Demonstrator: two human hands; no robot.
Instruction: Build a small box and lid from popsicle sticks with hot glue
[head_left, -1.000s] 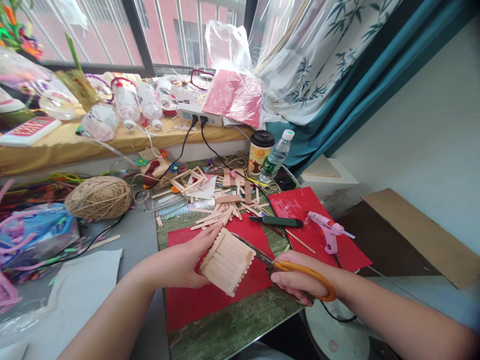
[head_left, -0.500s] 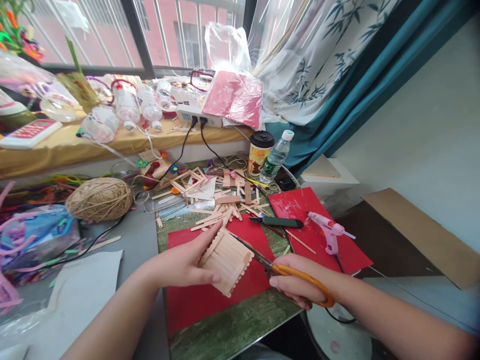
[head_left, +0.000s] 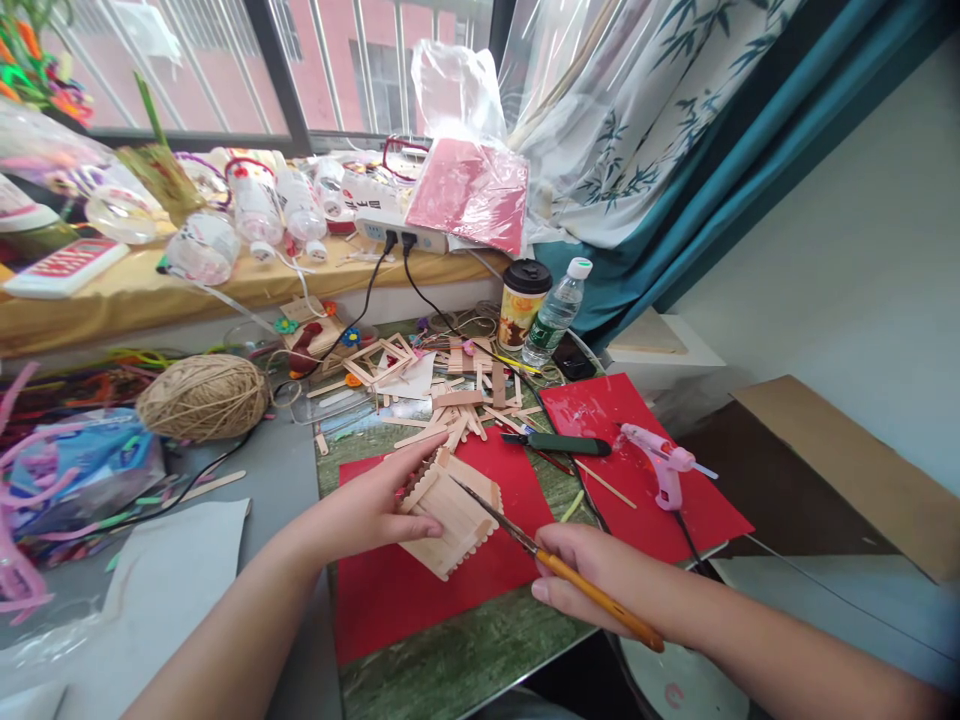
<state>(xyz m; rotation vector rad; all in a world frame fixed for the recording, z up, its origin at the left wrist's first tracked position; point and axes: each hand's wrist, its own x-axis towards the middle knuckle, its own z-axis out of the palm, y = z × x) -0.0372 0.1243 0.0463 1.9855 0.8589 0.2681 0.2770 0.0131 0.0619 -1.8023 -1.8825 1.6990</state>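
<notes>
Left grip (head_left: pixel 375 505) pinches stick panel (head_left: pixel 450 510); right grip (head_left: pixel 592 575) clasps scissors (head_left: pixel 555 570), blades over it.

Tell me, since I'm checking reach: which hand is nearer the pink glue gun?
Right. The right hand, gripping orange scissors, sits just below-left of the glue gun; the left hand is farther left.

The left hand (head_left: pixel 375 505) comes in from the bottom left on a bare arm. Its palm faces right, the fingers (head_left: pixel 420 455) are stretched out long, and the thumb (head_left: pixel 416 527) is bent in under them, pinching. The right hand (head_left: pixel 592 580) comes in from the bottom right on a bare arm. Its fingers are curled shut in a fist and its knuckles point left. Both hands are near the front edge of the table, apart from each other
</notes>
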